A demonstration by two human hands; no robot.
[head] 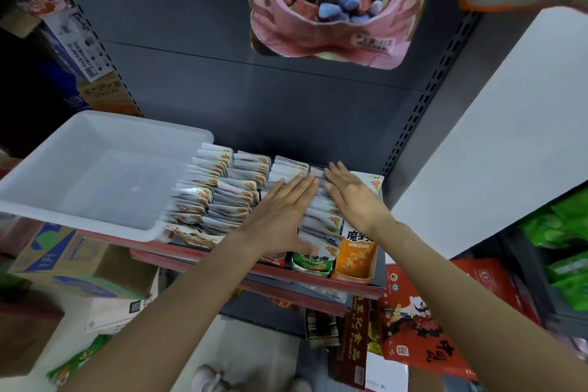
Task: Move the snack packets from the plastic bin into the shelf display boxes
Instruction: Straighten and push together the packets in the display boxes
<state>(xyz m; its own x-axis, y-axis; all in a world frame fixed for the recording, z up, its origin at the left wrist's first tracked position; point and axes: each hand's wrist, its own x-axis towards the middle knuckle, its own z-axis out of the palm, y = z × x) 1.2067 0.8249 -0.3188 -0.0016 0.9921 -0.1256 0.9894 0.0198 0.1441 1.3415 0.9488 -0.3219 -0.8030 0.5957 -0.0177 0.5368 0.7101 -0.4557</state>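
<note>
Both grips lie flat and open, holding nothing: left hand (280, 210) and right hand (353, 194) press the packet row (321, 219), which runs front-to-back between them. Plastic bin (41, 204) sits left, showing no packets.

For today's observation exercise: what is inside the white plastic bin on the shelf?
The white plastic bin shows only its bare floor and walls; no packets are visible inside. Its near wall hides a little of the floor.
</note>
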